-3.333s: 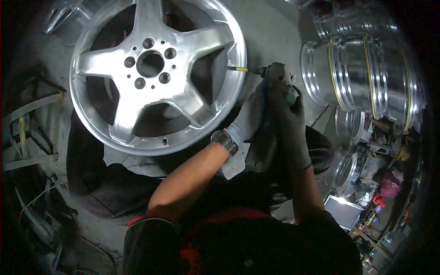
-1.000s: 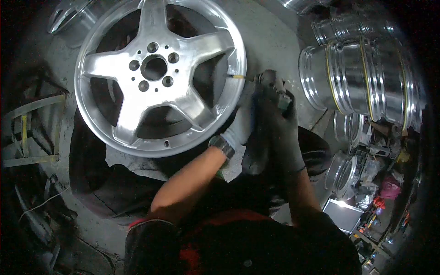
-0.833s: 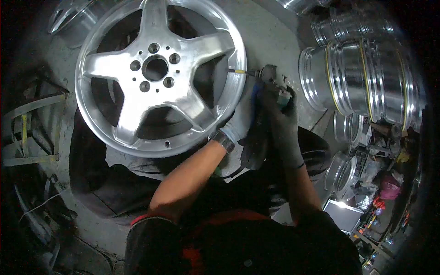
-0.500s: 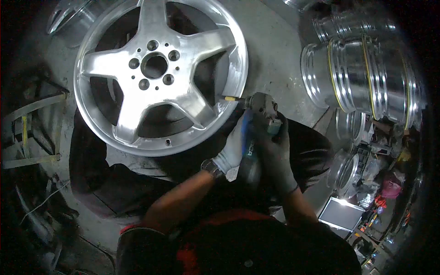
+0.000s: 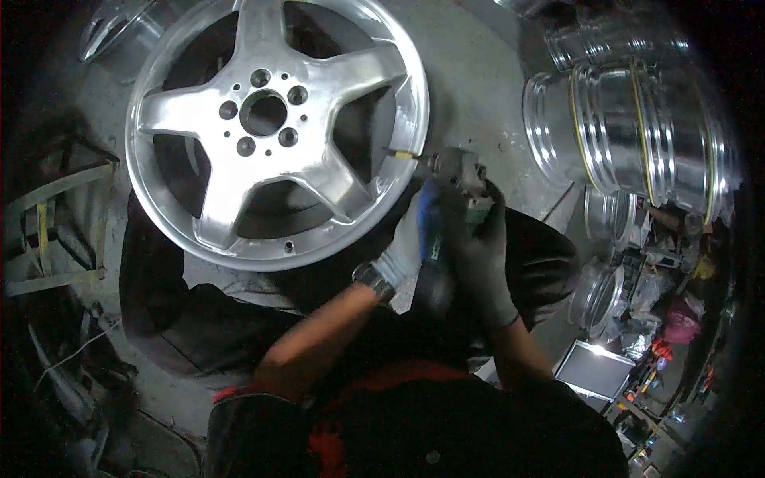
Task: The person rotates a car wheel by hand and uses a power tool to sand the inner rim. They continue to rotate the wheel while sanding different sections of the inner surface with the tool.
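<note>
A silvery five-spoke wheel rim (image 5: pixel 315 159) lies face up in front of me, its lower edge over my legs. A dark power tool (image 5: pixel 434 279) with a blue part stands out from my body toward the rim's right side. Its narrow tip with a yellow band (image 5: pixel 405 154) touches or nearly touches the rim's lip. My left hand (image 5: pixel 405 239), in a light glove, is wrapped round the tool's body. My right hand (image 5: pixel 484 259), in a dark grey glove, grips the tool from the right near its head. Some fingers are hidden or blurred.
Several shiny wheel barrels (image 5: pixel 610 127) lie stacked at the right. Below them are more rims (image 5: pixel 602 299), a flat grey panel (image 5: pixel 594 372) and clutter. A metal frame (image 5: pixel 100 223) stands at the left. Another rim (image 5: pixel 119 40) is at the upper left.
The tool's head and tip have moved slightly up and to the right along the rim's lip, with both hands still on the tool. The rim appears shifted slightly left.
</note>
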`<state>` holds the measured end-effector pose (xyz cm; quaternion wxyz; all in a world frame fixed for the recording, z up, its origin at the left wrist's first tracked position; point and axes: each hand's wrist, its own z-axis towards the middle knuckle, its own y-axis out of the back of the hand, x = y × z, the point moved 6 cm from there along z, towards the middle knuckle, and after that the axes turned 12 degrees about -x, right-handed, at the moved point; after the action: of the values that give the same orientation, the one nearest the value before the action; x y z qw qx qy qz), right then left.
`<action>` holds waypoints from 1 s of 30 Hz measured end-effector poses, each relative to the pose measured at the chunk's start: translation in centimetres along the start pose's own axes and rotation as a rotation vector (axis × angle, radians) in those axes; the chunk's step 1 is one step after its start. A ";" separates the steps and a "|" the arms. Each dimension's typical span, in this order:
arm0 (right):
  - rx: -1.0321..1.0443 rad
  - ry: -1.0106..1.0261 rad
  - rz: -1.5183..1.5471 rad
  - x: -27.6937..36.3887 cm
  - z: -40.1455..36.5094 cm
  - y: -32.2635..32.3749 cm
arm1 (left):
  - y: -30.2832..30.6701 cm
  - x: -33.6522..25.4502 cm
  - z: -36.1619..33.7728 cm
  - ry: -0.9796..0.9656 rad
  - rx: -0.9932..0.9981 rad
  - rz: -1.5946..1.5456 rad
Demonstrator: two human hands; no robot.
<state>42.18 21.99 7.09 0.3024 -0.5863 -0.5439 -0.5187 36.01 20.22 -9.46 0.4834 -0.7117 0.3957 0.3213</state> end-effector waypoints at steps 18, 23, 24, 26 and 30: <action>0.016 0.138 -0.198 -1.6 -1.2 0.4 | -0.8 -6.5 -3.5 0.449 -0.055 -0.579; 0.004 0.078 -0.095 -0.5 -0.5 -0.1 | -0.5 -4.1 -1.8 0.411 0.037 -0.641; -0.016 0.075 -0.087 -0.6 0.0 0.1 | -0.2 -3.4 -0.7 0.280 0.069 -0.540; -0.028 0.086 -0.085 -0.5 0.5 0.1 | -0.3 -3.6 0.1 0.147 0.098 -0.437; -0.078 -0.006 -0.128 -1.6 -1.1 0.4 | 0.3 -2.8 -1.1 0.347 -0.021 -0.475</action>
<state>42.42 20.35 6.02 0.2441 -0.5632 -0.5606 -0.5558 34.50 19.80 -6.84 0.4628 -0.8336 0.2916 0.0768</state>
